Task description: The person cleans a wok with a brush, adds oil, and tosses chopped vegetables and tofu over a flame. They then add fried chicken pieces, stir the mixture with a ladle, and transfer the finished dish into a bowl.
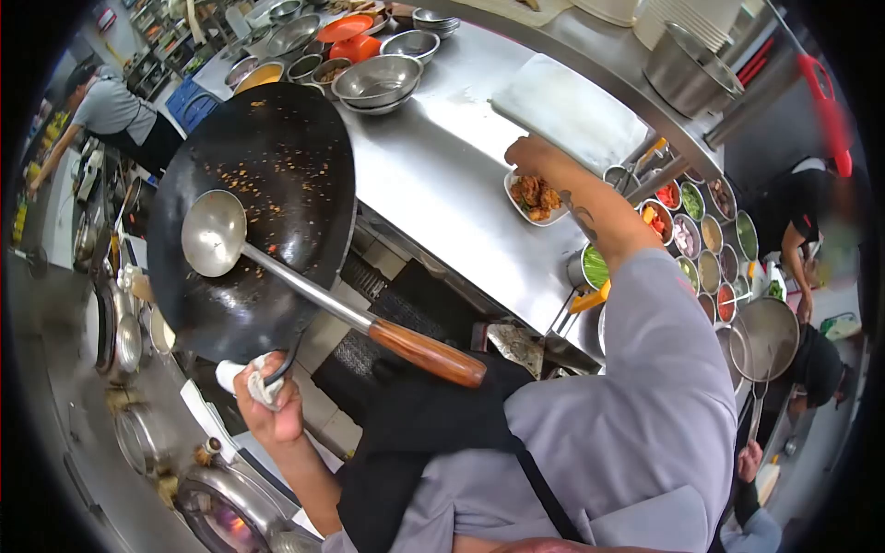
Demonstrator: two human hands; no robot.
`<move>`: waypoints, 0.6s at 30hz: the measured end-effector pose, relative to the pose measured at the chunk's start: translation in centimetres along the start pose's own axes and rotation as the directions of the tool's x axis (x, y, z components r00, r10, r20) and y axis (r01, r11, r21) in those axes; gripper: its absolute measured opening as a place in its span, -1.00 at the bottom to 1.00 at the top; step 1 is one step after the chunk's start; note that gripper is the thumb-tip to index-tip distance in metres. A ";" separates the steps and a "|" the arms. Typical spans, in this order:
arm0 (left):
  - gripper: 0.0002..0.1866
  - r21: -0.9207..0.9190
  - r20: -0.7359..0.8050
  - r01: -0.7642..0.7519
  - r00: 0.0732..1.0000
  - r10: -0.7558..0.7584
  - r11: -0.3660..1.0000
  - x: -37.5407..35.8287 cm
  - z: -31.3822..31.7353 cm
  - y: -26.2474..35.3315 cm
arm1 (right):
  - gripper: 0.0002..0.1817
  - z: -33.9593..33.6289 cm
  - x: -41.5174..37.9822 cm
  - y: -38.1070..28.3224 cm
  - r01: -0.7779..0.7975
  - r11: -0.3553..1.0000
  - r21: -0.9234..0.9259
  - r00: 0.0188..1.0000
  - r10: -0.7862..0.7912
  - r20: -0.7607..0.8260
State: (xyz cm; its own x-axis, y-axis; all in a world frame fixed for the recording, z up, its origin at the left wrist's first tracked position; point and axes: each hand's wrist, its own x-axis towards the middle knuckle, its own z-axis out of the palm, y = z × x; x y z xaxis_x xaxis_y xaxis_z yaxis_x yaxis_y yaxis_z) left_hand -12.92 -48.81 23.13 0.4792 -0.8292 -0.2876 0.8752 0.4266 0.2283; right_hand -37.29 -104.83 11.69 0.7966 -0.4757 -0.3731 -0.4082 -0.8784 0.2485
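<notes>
A black wok (286, 138) with brown bits stuck inside hangs tilted above the floor, its looped handle gripped with a white cloth (267, 387) by my left hand (272, 415). Across the wok lies a ladle (214, 235), its wooden handle (429, 350) reaching toward my apron. My right hand (525, 155) is at the upper rim of a small white dish (560, 217) holding browned fried pieces (535, 195). Its fingers are closed, partly hidden behind the hand, and the dish rests on the steel counter (433, 161).
Metal bowls (378, 81) stand at the counter's back. A white cutting board (572, 111) lies beyond my right hand. Tubs of chopped ingredients (710, 235) line the right side. A burner flame (235, 527) glows lower left. Other people (120, 111) work left and right.
</notes>
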 end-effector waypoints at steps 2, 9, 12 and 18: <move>-0.81 0.001 -0.031 -0.081 0.996 0.081 0.997 -0.6 0.2 0.8 | -0.76 0.0 1.0 -0.5 0.030 0.996 -0.086 0.986 -0.015 0.168; -0.71 0.027 -0.061 -0.268 0.961 0.269 0.963 -3.1 -1.0 3.6 | -0.90 -0.1 1.4 -0.8 0.213 0.936 -0.279 0.975 -0.184 0.125; -0.77 0.004 -0.072 -0.297 0.952 0.296 0.955 -4.6 -2.4 5.1 | -0.87 -0.3 1.2 0.5 0.203 0.944 -0.261 0.978 -0.210 0.004; -0.82 -0.058 -0.120 -0.416 0.905 0.407 0.908 -7.1 -3.6 6.9 | -0.73 -5.9 1.7 1.6 0.026 0.993 0.111 0.982 -0.005 -0.187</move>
State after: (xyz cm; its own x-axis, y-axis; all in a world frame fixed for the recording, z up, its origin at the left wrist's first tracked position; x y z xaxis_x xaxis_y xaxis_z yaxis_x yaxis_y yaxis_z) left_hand -10.02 -38.68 23.40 0.7981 -0.5337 -0.2795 0.5990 0.7529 0.2726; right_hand -33.96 -106.78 16.69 0.8679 -0.4543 -0.2011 -0.4341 -0.8903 0.1379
